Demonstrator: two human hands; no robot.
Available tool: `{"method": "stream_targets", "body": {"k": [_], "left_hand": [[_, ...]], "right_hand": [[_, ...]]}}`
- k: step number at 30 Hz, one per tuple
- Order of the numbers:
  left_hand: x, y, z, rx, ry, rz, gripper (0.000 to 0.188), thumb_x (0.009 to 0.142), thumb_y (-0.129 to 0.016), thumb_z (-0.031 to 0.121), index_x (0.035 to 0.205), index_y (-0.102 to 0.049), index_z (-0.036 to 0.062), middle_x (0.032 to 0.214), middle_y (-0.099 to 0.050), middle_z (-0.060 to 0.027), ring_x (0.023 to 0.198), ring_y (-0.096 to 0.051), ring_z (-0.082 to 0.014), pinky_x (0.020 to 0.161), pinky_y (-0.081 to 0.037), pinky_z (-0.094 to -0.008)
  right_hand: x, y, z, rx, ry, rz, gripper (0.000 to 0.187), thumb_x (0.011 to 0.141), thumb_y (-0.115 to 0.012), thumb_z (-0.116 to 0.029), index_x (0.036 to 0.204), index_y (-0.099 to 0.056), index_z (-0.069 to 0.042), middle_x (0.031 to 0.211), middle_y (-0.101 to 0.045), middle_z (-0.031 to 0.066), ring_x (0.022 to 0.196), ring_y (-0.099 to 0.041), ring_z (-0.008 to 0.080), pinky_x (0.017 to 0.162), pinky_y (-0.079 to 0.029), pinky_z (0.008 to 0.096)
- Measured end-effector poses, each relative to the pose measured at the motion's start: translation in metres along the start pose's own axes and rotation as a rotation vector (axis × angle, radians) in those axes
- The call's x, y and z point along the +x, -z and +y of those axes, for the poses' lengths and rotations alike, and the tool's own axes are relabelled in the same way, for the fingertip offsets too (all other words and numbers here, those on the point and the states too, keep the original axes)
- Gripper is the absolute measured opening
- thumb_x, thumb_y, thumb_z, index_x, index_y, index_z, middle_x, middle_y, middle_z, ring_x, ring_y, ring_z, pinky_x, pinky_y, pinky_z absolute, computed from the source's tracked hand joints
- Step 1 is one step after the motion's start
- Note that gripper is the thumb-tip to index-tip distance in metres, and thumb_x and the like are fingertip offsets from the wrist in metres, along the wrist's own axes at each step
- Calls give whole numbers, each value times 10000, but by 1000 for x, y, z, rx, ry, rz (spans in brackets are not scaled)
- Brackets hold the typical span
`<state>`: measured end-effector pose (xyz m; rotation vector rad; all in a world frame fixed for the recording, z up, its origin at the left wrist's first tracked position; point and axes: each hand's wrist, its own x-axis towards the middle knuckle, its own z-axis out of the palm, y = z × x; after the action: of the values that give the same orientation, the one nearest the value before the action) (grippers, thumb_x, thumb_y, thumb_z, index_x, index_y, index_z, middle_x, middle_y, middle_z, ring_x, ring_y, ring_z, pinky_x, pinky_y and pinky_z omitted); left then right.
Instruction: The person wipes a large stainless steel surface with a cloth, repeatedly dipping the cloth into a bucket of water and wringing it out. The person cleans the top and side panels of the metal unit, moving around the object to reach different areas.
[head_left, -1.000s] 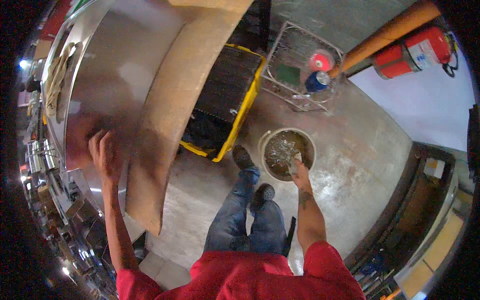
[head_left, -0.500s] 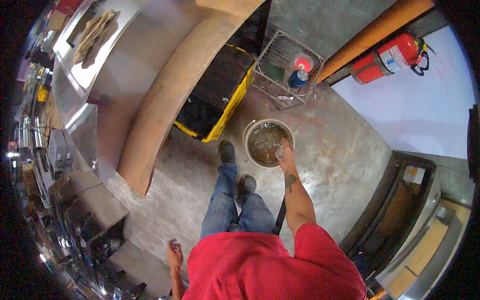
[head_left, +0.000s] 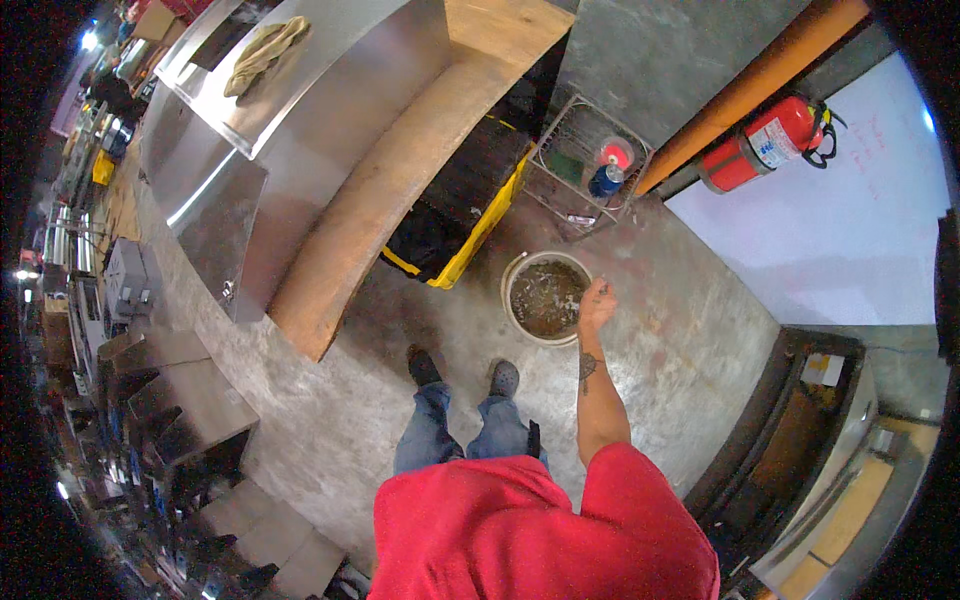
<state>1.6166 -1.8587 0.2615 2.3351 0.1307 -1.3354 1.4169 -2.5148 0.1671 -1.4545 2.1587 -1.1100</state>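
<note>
My right hand (head_left: 597, 303) is held out over the right rim of a round pale bucket (head_left: 516, 316). Its fingers are curled closed, and whatever they may hold is hidden. Murky brown contents (head_left: 546, 296) with lighter flecks fill part of the bucket, which stands on the concrete floor. I cannot tell whether the hand touches the rim. My left hand is out of view.
A black bin with yellow edges (head_left: 482, 232) stands beyond my feet, beside a curved wooden panel (head_left: 345, 240). Behind the bucket is a wire rack (head_left: 562, 135) holding a dark blue can (head_left: 606, 180). A red fire extinguisher (head_left: 735, 163) is at right.
My right hand has drawn from over the bucket's contents to its right rim, its fingers now more curled. My left hand has left view. My feet stand farther back and apart.
</note>
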Motion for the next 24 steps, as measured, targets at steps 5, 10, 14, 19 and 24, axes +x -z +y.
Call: {"method": "stream_targets", "body": {"k": [5, 10, 14, 19, 24], "left_hand": [[18, 27, -23, -37, -18, -4, 292, 1037, -576, 279, 1129, -682, 23, 888, -708, -116, 799, -664, -206, 730, -532, -367], [64, 63, -48, -106, -144, 27, 307, 1038, -572, 298, 1112, -689, 25, 871, -712, -122, 796, -671, -205, 727, -537, -370], [114, 133, -49, -20, -383, 82, 320, 1039, -569, 314, 1099, -695, 26, 858, -715, -126, 794, -677, -205, 725, -541, -372], [150, 211, 112, 132, -473, 165, 378, 1049, -581, 357, 1111, -704, 5, 874, -739, -145, 806, -709, -233, 735, -544, -382], [88, 283, 327, 106, -829, 314, 342, 1084, -543, 288, 1192, -665, -13, 1007, -728, -164, 870, -702, -211, 804, -549, -364]], "right_hand": [[-5, 28, -5, 535, -469, -326, 306, 992, -603, -325, 1028, -707, -39, 1034, -693, 193, 961, -648, 337, 761, -552, 482], [-9, 60, -8, 824, -844, -389, 520, 1002, -668, -358, 1347, -513, -2, 1354, -548, 166, 1105, -617, 319, 824, -604, 414], [-32, 53, -47, 997, -869, -551, 381, 1003, -663, -246, 1259, -572, 21, 1124, -643, 123, 1026, -646, 272, 862, -604, 401], [-63, -31, -162, 1188, -427, -661, 225, 1028, -593, -142, 1204, -626, -5, 1138, -663, 105, 1034, -648, 231, 945, -553, 419], [-96, -103, -422, 969, 37, -707, 351, 1067, -576, -187, 1381, -567, -31, 1256, -653, 100, 1132, -628, 213, 972, -513, 341]]}}
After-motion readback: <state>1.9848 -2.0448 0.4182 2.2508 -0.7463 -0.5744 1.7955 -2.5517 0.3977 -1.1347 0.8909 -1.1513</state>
